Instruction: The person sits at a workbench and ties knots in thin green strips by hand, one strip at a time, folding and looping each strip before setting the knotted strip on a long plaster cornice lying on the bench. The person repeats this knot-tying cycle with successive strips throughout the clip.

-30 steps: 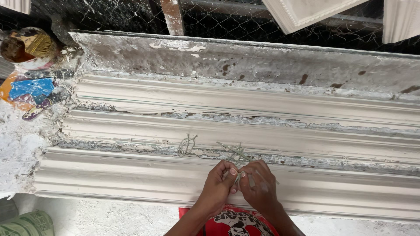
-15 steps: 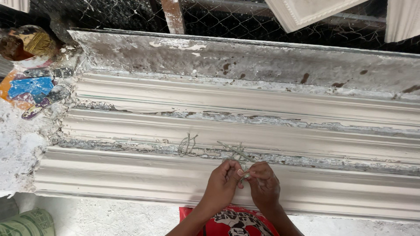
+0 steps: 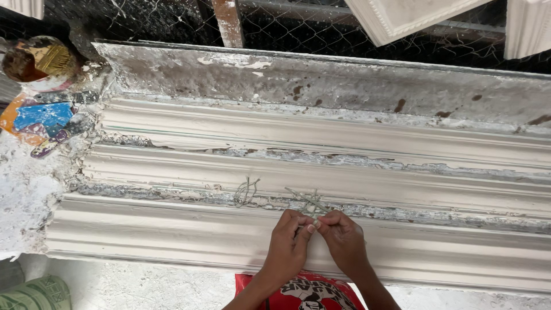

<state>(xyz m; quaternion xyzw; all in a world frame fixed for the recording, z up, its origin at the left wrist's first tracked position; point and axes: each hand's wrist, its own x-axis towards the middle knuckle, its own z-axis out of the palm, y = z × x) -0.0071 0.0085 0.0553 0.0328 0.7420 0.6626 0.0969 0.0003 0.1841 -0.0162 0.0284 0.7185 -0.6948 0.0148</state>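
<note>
Both hands are right up against each other at the bottom middle of the view. The left hand point(image 3: 291, 244) and the right hand point(image 3: 343, 241) have their fingertips pinched together on the same little bunch of fibre strands point(image 3: 310, 202), so both are closed in a pinch grip on it, thumbs and forefingers meeting at the near end of the bunch. The strands poke up and away from the fingers in a loose tangle, lying over the groove between two ribs of the mould.

The mould point(image 3: 321, 172) is a long plaster cornice form, white and grey, running left to right across nearly the whole view, with several stepped ridges and flaky, crusty patches along the grooves. The hands rest on its nearest rib. Just to the left of the hands there's a second small tuft of fibre point(image 3: 246, 192) sitting in the same groove, not touched by anything.

Far left, off the mould, there's a round pot with a brush point(image 3: 35, 59) in it, and below that some blue and orange scraps point(image 3: 35, 117) on a plaster-splattered surface. Wire mesh point(image 3: 143, 23) runs along the back. A red printed shirt point(image 3: 307, 291) shows at the bottom edge.
</note>
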